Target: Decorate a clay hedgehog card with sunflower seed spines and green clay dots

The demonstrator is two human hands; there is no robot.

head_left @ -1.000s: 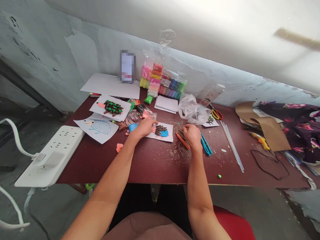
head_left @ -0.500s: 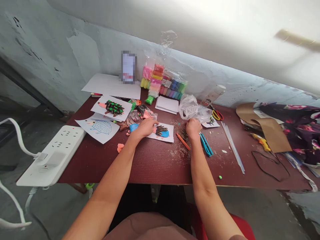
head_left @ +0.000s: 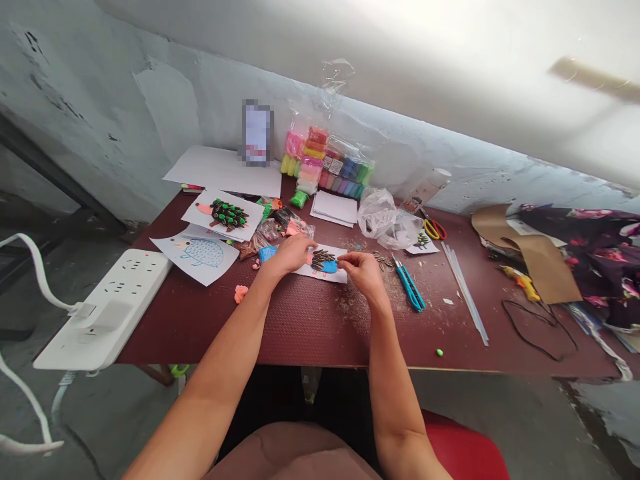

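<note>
My left hand (head_left: 290, 255) lies flat on a white paper sheet (head_left: 320, 276), fingers spread, beside a blue clay hedgehog (head_left: 326, 267) with brown clay spines (head_left: 323, 259). My right hand (head_left: 363, 272) hovers just right of those spines, its thumb and finger pinched on a tiny brown piece, probably a spine. Loose brown clay spines (head_left: 381, 260) lie scattered on the dark red tabletop (head_left: 300, 327), to the upper right of my right hand. The orange stick seen earlier is hidden from view.
A teal-handled cutter (head_left: 410, 290) lies right of my hands. Behind are a plastic bag (head_left: 385, 217), bagged modelling clay (head_left: 310, 160) and clay-hedgehog cards (head_left: 223, 217). A white power strip (head_left: 103, 310) sits at the left table edge.
My right hand has moved left from the plastic bag to the hedgehog, uncovering the loose spines. My left hand has stayed on the paper.
</note>
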